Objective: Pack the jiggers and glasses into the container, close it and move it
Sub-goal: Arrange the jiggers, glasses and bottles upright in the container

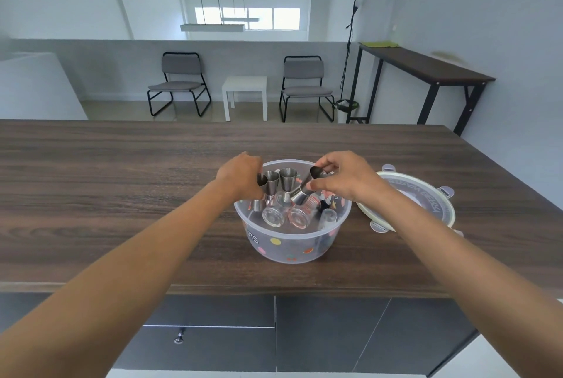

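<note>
A round clear plastic container (286, 245) with coloured dots stands on the wooden counter. Inside it lie small glasses (274, 214) on their sides and steel jiggers (288, 178) standing at the back. My left hand (242, 175) is at the container's left rim, closed on a steel jigger (261, 180) that stands inside. Over the right side of the container, my right hand (341, 178) grips another steel jigger (307, 185) tilted above the glasses. The container's lid (426, 199) lies upside down on the counter, just to the right.
The dark wooden counter (152, 179) stretches wide to the left and behind the container. Its front edge runs just below the container, with dark drawers underneath. Chairs, a white side table and a tall dark table stand in the room beyond.
</note>
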`<state>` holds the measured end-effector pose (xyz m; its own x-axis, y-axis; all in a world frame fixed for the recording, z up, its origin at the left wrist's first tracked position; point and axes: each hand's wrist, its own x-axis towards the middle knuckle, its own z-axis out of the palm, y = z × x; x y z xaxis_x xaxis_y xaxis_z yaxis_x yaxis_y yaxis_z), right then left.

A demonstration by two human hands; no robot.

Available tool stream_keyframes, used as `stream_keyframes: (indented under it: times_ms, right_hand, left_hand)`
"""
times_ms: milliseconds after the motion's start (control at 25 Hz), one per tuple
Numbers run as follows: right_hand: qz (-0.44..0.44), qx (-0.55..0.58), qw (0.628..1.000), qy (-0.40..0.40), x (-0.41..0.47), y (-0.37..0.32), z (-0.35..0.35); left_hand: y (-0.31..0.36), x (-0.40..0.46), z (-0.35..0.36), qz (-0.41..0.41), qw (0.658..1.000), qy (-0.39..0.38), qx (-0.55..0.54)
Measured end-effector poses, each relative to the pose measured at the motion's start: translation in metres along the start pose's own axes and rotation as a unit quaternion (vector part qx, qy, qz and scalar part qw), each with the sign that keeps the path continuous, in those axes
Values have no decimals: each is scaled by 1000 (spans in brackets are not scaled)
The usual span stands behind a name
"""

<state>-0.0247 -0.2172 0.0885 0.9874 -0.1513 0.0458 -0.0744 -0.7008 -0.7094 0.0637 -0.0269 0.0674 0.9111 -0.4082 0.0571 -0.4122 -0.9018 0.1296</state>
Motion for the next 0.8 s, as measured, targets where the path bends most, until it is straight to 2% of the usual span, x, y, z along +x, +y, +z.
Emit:
stream_keyframes:
  times_ms: [160,240,320,360,400,440,520,600,680,800]
  right_hand:
    - [-20,-19,1000,11,-2,2,2]
    - [-31,-19,999,8,-1,2,4]
    - [-51,-22,998,2,-2,-1,8]
    - [-65,-26,998,-5,-1,-4,10]
    - [-82,-29,996,-15,-1,-8,12]
    - [-102,-32,994,-30,1,-13,15]
    - [-156,-64,983,-72,7,-24,25]
    - [-217,-148,957,-119,17,-35,40]
    - [-257,-224,927,-154,25,-41,57]
    - [-285,-272,904,-166,37,-43,75]
  left_hand:
    - [0,-1,10,-2,1000,17,23]
    - [-6,-4,11,-2,1000,13,-1]
    - [-14,-8,7,-20,996,29,-85]
    - [-18,-12,4,-44,985,46,-159]
    - [-22,-17,0,-87,961,51,-259]
    - [-26,-20,-4,-141,915,33,-376]
    - [-35,-28,-7,-225,783,-53,-577]
    - [-43,-38,-9,-256,690,-131,-665]
    - [-47,-44,-7,-254,638,-154,-710]
    - [-45,-50,-5,-248,612,-151,-736]
